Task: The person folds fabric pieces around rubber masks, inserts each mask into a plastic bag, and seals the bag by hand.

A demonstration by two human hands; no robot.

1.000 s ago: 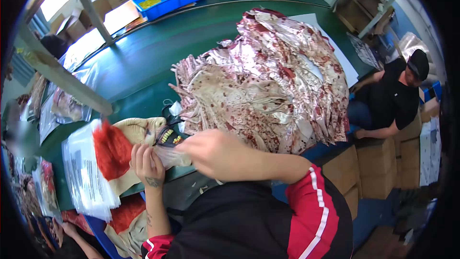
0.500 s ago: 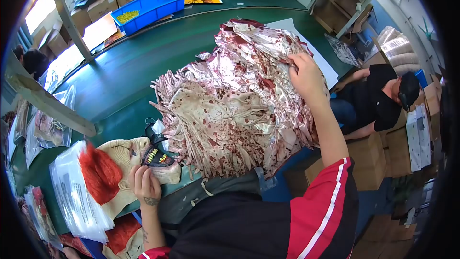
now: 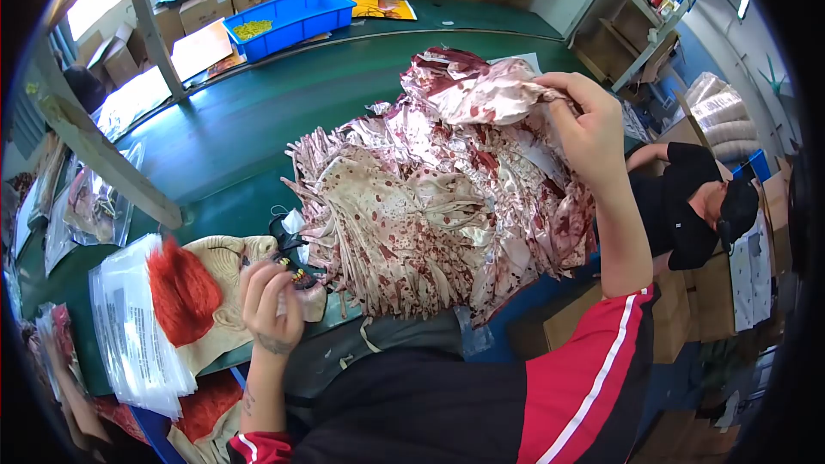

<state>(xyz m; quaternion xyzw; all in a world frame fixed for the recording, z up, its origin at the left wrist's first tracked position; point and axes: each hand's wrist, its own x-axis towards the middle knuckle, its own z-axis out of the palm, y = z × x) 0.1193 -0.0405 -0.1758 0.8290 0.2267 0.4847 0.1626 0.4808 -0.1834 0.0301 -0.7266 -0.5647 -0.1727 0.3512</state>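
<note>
A blood-spattered costume [image 3: 395, 223] of cream and shiny pinkish fabric, with fringed strips along its left side, lies bunched on the green table. My right hand [image 3: 589, 125] is closed on its upper right part, pinching a fold and lifting it. Left of the costume is a clown mask [image 3: 219, 266] with red hair and yellow teeth. Over the mask's mouth is my left hand [image 3: 273, 305], its fingers curled in; whether anything is in them is hidden. Clear plastic bags [image 3: 133, 318] lie stacked under the mask's red hair.
A blue bin [image 3: 296, 21] with small yellow-green pieces stands at the table's far edge. A metal post [image 3: 103, 150] rises at left, near bagged goods [image 3: 94, 206]. At right sits a person in black [image 3: 687, 202] beside cardboard boxes [image 3: 713, 292]. Another person's arm shows at lower left.
My right hand has raised a fold of the costume and moved right. My left hand has lifted slightly from the mask's jaw, fingers curled. The view has shifted a little.
</note>
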